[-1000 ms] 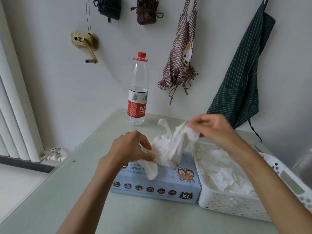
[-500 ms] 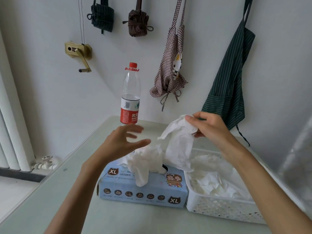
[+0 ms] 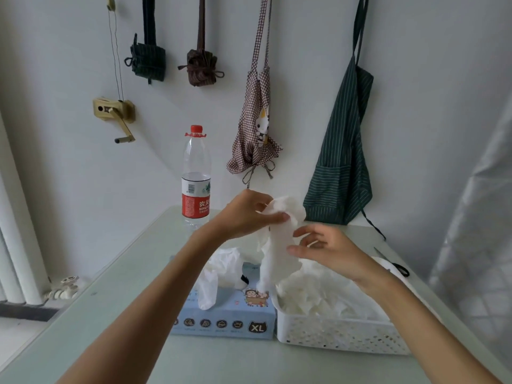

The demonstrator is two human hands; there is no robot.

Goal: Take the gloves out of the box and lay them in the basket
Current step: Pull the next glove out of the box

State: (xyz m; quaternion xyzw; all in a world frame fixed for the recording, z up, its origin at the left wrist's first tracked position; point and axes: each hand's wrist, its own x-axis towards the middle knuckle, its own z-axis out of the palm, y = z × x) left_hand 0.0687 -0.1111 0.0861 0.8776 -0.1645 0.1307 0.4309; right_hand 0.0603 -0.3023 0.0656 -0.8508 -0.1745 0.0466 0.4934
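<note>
Left hand (image 3: 243,214) pinches glove (image 3: 277,245) above basket (image 3: 332,332), right hand (image 3: 327,252) loose-fingered beside it; next: lower and release into basket.

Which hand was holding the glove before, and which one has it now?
The right hand had it, then let go. The left hand came up and now pinches the glove. The box, basket and bottle stayed put.
</note>
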